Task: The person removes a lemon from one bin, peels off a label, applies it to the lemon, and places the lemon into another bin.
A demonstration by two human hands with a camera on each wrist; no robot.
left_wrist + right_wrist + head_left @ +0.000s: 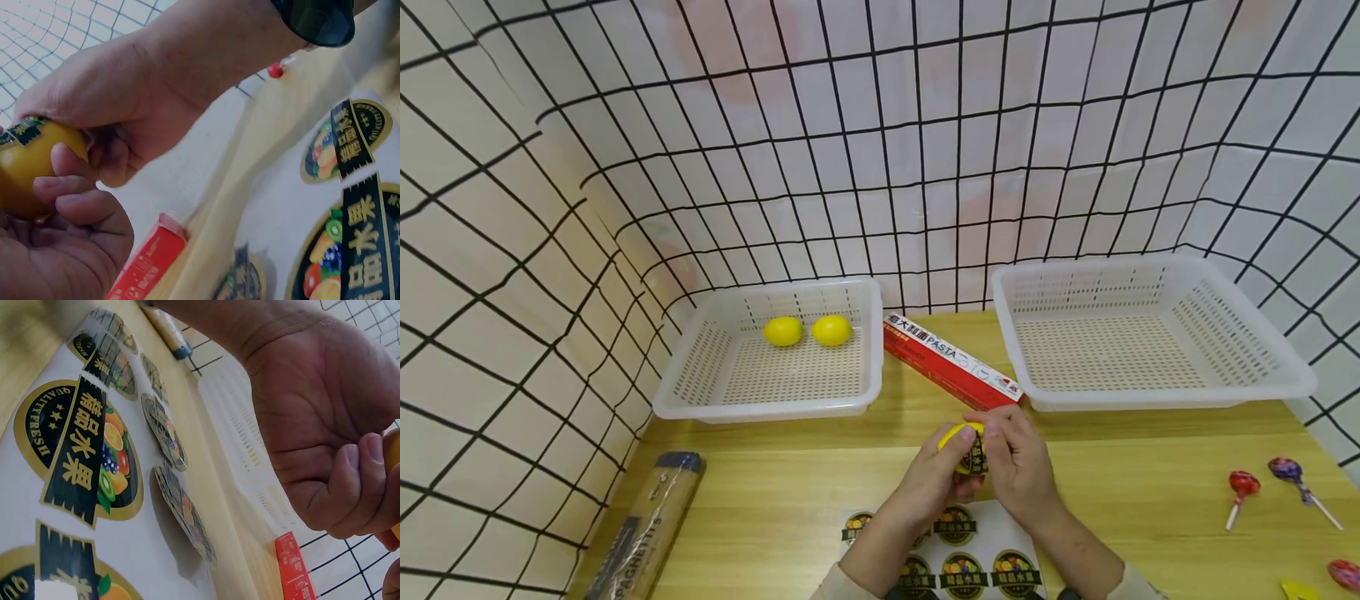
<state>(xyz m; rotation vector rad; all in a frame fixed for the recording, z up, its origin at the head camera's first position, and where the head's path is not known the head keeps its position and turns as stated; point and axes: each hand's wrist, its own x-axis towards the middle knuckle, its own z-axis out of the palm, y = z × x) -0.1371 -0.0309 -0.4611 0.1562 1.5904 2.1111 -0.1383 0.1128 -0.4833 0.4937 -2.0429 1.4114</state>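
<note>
A yellow lemon (953, 437) with a black-and-gold fruit sticker (976, 454) on its side is between both hands, just above the table. My left hand (925, 487) grips the lemon, its thumb lying on the front beside the sticker. On the other side, my right hand (1021, 467) has its thumb at the sticker's edge and its fingers bent against the fruit. Part of the sticker hides behind the right thumb. Below the wrists lies a white sheet of matching stickers (996, 531); some curl up at the edge in the right wrist view.
Two lemons (832, 330) sit in the left white basket (767, 412). Another white basket (1165, 400) stands at right. Between them lies a red pasta box (951, 367). A spaghetti pack (643, 529) is at left; lollipops (1243, 483) lie at right. Black wire mesh encloses the table.
</note>
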